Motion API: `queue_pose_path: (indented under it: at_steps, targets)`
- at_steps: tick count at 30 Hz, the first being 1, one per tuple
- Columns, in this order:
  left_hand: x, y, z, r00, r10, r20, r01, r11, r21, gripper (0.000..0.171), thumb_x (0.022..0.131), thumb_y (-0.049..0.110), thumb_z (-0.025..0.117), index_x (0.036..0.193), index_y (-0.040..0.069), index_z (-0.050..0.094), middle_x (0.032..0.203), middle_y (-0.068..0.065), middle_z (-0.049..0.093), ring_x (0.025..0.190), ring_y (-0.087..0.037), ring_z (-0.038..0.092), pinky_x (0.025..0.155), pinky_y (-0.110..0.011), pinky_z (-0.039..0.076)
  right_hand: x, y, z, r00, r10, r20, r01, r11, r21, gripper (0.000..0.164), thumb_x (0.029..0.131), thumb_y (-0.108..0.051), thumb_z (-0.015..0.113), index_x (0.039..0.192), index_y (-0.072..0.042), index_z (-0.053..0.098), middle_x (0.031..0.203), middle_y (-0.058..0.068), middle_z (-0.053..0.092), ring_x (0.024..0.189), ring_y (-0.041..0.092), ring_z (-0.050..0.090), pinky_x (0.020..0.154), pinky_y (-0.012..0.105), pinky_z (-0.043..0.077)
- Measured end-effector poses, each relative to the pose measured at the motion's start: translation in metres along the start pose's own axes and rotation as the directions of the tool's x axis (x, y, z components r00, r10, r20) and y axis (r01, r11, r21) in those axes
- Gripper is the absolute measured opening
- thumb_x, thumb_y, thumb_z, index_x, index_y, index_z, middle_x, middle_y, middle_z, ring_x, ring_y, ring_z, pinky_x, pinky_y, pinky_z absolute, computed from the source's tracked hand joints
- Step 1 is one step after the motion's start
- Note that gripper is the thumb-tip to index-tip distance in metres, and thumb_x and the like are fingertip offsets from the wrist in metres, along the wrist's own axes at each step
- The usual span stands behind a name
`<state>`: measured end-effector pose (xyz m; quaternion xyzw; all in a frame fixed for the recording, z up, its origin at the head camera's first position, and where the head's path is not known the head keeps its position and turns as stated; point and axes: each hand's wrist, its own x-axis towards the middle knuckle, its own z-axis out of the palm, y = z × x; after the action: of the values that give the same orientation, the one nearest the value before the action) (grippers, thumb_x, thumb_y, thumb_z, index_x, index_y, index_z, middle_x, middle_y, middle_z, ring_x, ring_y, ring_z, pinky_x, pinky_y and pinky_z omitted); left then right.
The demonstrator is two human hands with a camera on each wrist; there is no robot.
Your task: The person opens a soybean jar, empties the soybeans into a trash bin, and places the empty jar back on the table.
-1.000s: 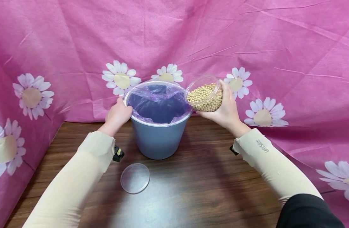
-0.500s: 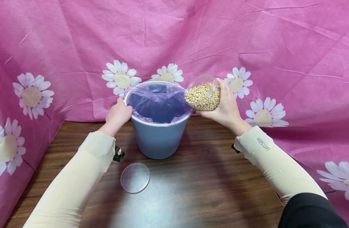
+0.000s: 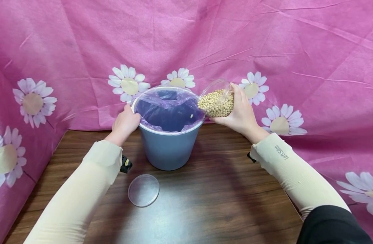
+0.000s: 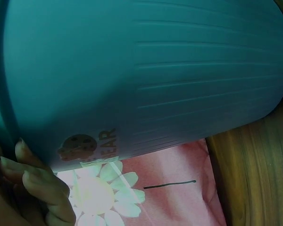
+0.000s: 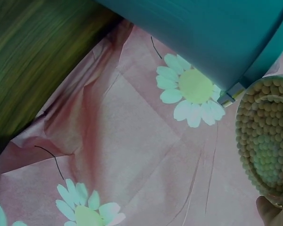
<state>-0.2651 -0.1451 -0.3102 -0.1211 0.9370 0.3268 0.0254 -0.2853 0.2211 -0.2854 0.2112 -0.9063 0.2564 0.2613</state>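
A blue-grey trash bin (image 3: 169, 152), lined with a purple plastic bag (image 3: 156, 115), stands upright. My left hand (image 3: 125, 123) grips its rim on the left side, and the left wrist view shows the fingers (image 4: 47, 188) curled beneath that rim. In my right hand (image 3: 242, 115) I hold a clear plastic jar (image 3: 218, 84) of soybeans (image 3: 220, 105), tilted with its mouth toward the bin at the right rim. One pale soybean (image 3: 191, 116) shows inside the bin's opening. The beans (image 5: 269, 136) are seen through the jar's base in the right wrist view.
A clear round lid (image 3: 143, 190) lies on the dark wooden table (image 3: 204, 203), in front of the bin and slightly left. Pink cloth (image 3: 186, 40) with white daisies hangs behind and along both sides.
My right hand has moved slightly left and tipped the jar further toward the bin. A soybean now shows inside the opening. My left hand keeps its grip on the rim.
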Motion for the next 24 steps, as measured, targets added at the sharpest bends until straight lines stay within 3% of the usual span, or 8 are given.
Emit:
queue_pose_path:
  at_steps: [24]
  targets:
    - [0.000, -0.001, -0.001, 1.000, 0.009, 0.003, -0.009, 1.000, -0.001, 0.066, 0.093, 0.027, 0.036, 0.153, 0.003, 0.022, 0.148, -0.028, 0.044, 0.134, -0.045, 0.045, 0.102, -0.060, 0.039, 0.011, -0.005, -0.005, 0.996, -0.055, 0.074, 0.063, 0.992, -0.112, 0.122, 0.056, -0.039, 0.094, 0.150, 0.001, 0.028, 0.148, 0.024, 0.040, 0.136, 0.041, 0.039, 0.115, 0.054, 0.031]
